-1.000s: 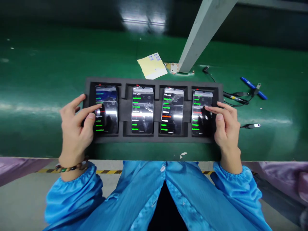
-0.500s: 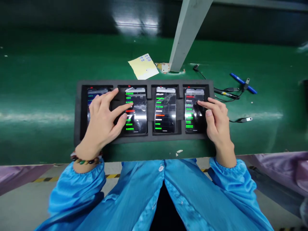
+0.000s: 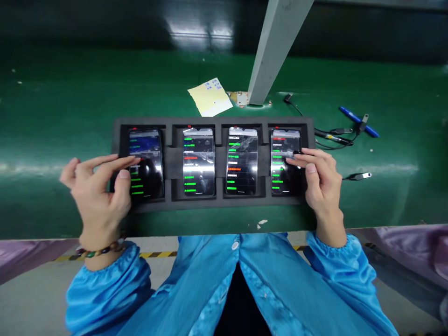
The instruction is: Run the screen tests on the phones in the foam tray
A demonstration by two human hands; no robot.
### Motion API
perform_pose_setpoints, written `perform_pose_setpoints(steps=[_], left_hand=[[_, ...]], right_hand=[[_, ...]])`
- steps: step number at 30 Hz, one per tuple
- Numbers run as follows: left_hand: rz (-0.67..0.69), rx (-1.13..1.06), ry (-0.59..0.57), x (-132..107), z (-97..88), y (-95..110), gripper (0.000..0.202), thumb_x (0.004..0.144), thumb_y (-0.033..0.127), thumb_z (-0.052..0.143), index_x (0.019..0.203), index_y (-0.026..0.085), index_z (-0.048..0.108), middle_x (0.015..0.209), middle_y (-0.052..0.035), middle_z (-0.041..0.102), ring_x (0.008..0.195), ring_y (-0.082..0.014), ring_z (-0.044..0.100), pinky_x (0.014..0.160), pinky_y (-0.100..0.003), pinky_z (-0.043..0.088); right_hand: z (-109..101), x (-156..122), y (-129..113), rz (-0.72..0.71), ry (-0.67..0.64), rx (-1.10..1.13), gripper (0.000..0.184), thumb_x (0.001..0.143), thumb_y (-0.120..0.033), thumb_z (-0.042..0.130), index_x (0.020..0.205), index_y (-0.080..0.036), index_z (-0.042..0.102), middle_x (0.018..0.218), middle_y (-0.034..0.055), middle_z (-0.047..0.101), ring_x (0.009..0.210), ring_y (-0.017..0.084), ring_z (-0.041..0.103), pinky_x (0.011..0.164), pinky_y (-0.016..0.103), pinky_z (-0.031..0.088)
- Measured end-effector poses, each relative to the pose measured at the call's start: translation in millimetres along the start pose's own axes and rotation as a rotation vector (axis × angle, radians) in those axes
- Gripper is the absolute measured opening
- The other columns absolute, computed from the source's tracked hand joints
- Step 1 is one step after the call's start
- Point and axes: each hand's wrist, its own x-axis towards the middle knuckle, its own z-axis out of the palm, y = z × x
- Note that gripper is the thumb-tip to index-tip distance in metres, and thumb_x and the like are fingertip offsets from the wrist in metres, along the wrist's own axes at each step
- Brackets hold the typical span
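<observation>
Several smartphones lie face up in the compartments of a black foam tray (image 3: 168, 204), their lit screens showing lists of green, white and red text. My left hand (image 3: 101, 191) is open, its index fingertip at the screen of the leftmost phone (image 3: 149, 163). My right hand (image 3: 322, 182), also open, has a fingertip at the screen of the rightmost phone (image 3: 283, 170). Between them, the second phone (image 3: 203, 161) and the third phone (image 3: 245, 161) lie untouched. Whether either fingertip presses the glass is hard to see.
Behind the tray lies a yellow paper note (image 3: 211, 98) with handwriting, next to a grey metal post (image 3: 273, 51). Black cables (image 3: 334, 135) and a blue pen (image 3: 359, 121) rest on the green table (image 3: 70, 107) at right. Pink sleeves show at both sides.
My left hand has moved left from the second phone to the leftmost phone, uncovering that screen. My right hand stays at the rightmost phone, its fingertip slightly lower.
</observation>
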Motion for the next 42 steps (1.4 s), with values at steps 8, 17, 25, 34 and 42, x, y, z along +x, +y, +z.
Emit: perform_pose_setpoints(steps=[8,17,25,34,42], left_hand=[[0.094,-0.022,-0.107,8,6.3,16,0.039,0.109,0.047,0.054,0.136,0.032,0.078,0.136,-0.0038,0.073,0.144,-0.0322,0.063,0.140,-0.066,0.022],[0.305,-0.113,-0.350,21,27.0,52,0.046,0.105,0.044,0.055,0.145,0.033,0.072,0.133,-0.0110,0.074,0.144,-0.0358,0.061,0.137,-0.065,0.023],[0.313,-0.130,-0.265,19,26.8,56,0.048,0.104,0.042,0.053,0.146,0.030,0.072,0.133,-0.0110,0.075,0.142,-0.0348,0.063,0.137,-0.062,0.026],[0.265,-0.161,-0.128,2,12.1,38,0.039,0.104,0.036,0.055,0.136,0.029,0.076,0.133,-0.0073,0.078,0.131,-0.0306,0.071,0.134,-0.065,0.034],[0.423,-0.189,-0.170,5,17.5,42,0.037,0.099,0.031,0.060,0.131,0.030,0.077,0.121,-0.0043,0.083,0.120,-0.0299,0.076,0.128,-0.062,0.038]], right_hand=[[-1,3,-4,0.051,-0.041,-0.032,0.040,0.118,-0.039,0.045,0.136,-0.030,0.079,0.137,0.0061,0.081,0.145,0.033,0.065,0.125,0.064,0.047],[-1,-2,-1,0.010,0.015,-0.046,0.038,0.116,-0.038,0.046,0.129,-0.030,0.081,0.125,0.0074,0.084,0.140,0.034,0.069,0.122,0.065,0.050],[18,8,-41,-0.195,-0.289,-0.051,0.036,0.112,-0.034,0.052,0.142,-0.033,0.073,0.144,0.0093,0.075,0.146,0.033,0.063,0.125,0.061,0.045],[47,30,-53,-0.168,-0.292,-0.122,0.043,0.115,-0.036,0.047,0.154,-0.035,0.062,0.144,0.0099,0.075,0.153,0.036,0.056,0.126,0.065,0.041],[42,28,-54,-0.157,-0.257,-0.107,0.044,0.114,-0.036,0.047,0.156,-0.036,0.062,0.153,0.0101,0.068,0.153,0.037,0.057,0.126,0.065,0.041]])
